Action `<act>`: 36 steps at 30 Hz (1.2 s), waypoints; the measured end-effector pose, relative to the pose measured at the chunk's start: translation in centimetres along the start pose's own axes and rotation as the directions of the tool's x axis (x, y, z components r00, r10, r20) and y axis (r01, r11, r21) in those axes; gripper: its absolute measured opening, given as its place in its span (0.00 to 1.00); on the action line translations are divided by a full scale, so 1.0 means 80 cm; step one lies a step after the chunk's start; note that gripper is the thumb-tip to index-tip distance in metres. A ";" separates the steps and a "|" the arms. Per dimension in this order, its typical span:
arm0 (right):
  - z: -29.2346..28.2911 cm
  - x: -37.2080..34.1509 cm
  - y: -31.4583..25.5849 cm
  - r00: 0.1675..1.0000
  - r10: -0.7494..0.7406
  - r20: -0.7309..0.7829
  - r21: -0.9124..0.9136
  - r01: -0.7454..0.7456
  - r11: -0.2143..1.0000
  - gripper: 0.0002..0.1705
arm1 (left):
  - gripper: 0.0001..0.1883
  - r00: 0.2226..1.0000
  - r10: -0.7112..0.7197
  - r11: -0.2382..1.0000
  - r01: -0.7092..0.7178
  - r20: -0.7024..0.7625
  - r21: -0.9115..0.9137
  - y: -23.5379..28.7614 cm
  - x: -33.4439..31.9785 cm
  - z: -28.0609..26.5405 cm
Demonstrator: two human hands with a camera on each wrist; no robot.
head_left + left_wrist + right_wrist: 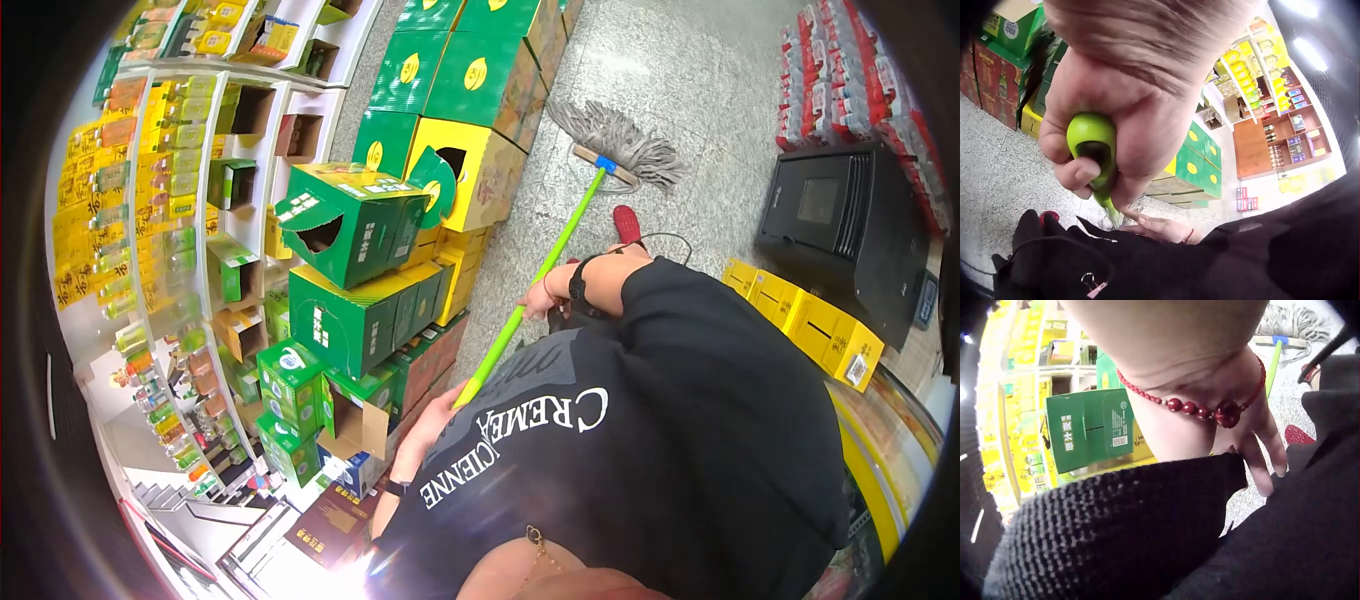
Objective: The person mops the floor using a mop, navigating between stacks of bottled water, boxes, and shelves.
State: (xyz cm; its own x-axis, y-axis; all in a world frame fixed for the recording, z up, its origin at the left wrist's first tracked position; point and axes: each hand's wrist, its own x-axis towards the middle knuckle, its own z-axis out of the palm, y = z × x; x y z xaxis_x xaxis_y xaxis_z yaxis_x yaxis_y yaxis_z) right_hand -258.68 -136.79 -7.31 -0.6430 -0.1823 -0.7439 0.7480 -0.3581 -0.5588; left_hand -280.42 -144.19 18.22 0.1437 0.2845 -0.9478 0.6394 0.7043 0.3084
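Note:
A string mop with a bright green handle (pixel 555 250) slants from the person's body toward the floor ahead. Its grey strand head (pixel 625 140) lies spread on the speckled floor, below a blue clamp (pixel 606 163). At the handle's top end, the left hand (pixel 432 418) grips it; in the left wrist view, curled fingers wrap around the green hollow end (pixel 1092 134). Farther down, the right hand (pixel 543 297) holds the shaft. A red beaded bracelet (pixel 1200 410) circles the right wrist, and two of that hand's fingers (pixel 1260 462) show below the palm.
Stacked green and yellow cartons (pixel 360 310) stand close on the left, with shelves of bottles (pixel 180 150) behind. At right are a black machine (pixel 835 210), yellow boxes (pixel 800 315) and wrapped bottle packs (pixel 830 80). A red shoe (pixel 627 224) is near the mop head.

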 end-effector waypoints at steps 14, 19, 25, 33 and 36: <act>-0.198 -0.178 0.202 0.617 0.060 -0.785 0.318 0.317 0.894 0.33 | 0.25 0.972 0.151 0.970 -0.180 0.179 0.160 0.278 0.231 0.072; -0.306 -0.273 0.288 0.427 0.333 -0.841 0.493 0.347 0.798 0.32 | 0.22 0.950 0.216 0.937 -0.267 0.228 0.224 0.442 0.324 0.152; -0.355 -0.355 0.342 0.371 0.452 -0.811 0.576 0.376 0.725 0.31 | 0.16 0.947 0.206 0.965 -0.238 0.248 0.107 0.554 0.335 0.226; -0.320 -0.332 0.330 0.381 0.462 -0.801 0.589 0.362 0.722 0.24 | 0.20 0.946 0.211 0.959 -0.250 0.248 0.137 0.509 0.324 0.227; -0.286 -0.272 0.319 0.230 0.366 -0.902 0.390 0.067 0.918 0.31 | 0.22 0.958 0.182 0.955 -0.226 0.221 0.194 0.449 0.302 0.207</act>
State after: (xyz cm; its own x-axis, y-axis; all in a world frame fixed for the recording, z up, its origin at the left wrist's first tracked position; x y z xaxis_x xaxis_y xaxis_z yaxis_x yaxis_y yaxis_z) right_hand -221.81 -121.00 -13.76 0.2742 0.6524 -0.7065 0.5799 -0.6983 -0.4197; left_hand -241.48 -122.77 5.09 0.4211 0.2568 -0.8699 0.7246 0.4816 0.4930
